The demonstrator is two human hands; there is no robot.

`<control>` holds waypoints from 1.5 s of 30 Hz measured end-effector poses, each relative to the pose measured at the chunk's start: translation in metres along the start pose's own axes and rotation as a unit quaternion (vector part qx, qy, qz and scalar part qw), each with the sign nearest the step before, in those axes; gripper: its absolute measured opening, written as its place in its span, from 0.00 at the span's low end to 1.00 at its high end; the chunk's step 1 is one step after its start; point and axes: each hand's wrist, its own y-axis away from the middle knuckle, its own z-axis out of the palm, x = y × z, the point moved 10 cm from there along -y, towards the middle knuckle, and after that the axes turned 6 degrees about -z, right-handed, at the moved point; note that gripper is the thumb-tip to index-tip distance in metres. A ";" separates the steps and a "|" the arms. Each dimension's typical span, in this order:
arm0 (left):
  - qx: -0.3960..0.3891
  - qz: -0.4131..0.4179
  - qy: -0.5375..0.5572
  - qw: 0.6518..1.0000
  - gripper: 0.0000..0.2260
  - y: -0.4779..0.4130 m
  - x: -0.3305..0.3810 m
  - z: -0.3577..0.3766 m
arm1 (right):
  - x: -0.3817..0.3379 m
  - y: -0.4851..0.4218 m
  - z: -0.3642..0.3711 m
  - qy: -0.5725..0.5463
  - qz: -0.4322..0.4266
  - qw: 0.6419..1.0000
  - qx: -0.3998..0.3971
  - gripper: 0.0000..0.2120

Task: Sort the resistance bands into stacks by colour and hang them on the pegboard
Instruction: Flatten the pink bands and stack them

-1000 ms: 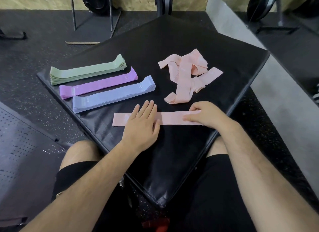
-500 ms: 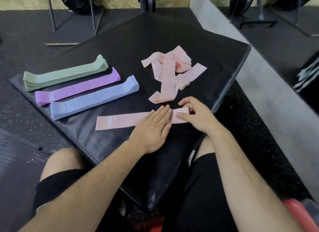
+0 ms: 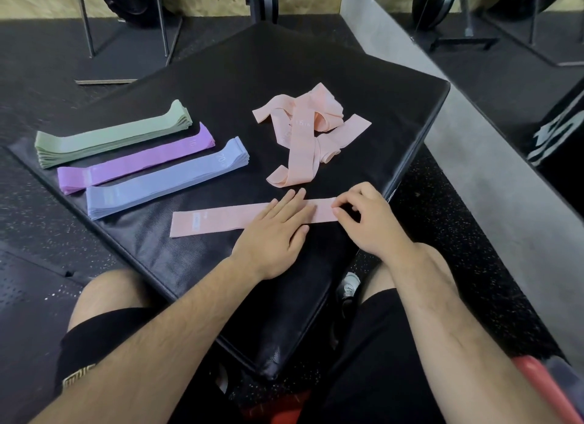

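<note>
While three colour stacks (image 3: 136, 161) line the black padded mat (image 3: 284, 63) on speckled rubber flooring (image 3: 442, 209), the left hand (image 3: 271, 234) lies flat on a pink band (image 3: 215, 220), the right hand (image 3: 369, 221) pinching its end.

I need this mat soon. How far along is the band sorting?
Done: green stack, purple stack and blue stack lie neat on the mat. In hand: one pink band laid flat, left hand pressing it, right hand pinching its end. Left: the tangled pink pile, then hanging all four colours.
</note>
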 end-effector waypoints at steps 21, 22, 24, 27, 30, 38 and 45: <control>0.055 -0.165 0.059 0.983 0.06 -0.070 -0.042 -0.045 | -0.059 -0.048 0.023 0.048 -0.072 0.996 0.031 0.16; 0.053 -0.162 0.049 0.984 0.05 -0.072 -0.040 -0.049 | -0.060 -0.048 0.022 0.045 -0.075 0.996 0.027 0.17; 0.076 -0.151 0.056 0.984 0.04 -0.071 -0.037 -0.064 | -0.065 -0.051 0.010 0.037 -0.088 0.995 0.036 0.18; 0.109 -0.132 0.137 0.976 0.02 -0.065 -0.032 -0.093 | -0.079 -0.065 -0.018 0.000 -0.114 0.992 0.047 0.20; 0.108 -0.113 0.207 0.966 0.08 -0.062 -0.023 -0.125 | -0.102 -0.085 -0.034 -0.070 -0.112 0.991 -0.011 0.22; 0.185 -0.138 0.327 0.916 0.09 -0.044 -0.030 -0.214 | -0.158 -0.112 -0.082 -0.138 -0.094 0.986 -0.016 0.04; 0.225 -0.151 0.431 0.861 0.12 -0.019 -0.036 -0.257 | -0.197 -0.107 -0.101 -0.252 -0.103 0.961 -0.034 0.06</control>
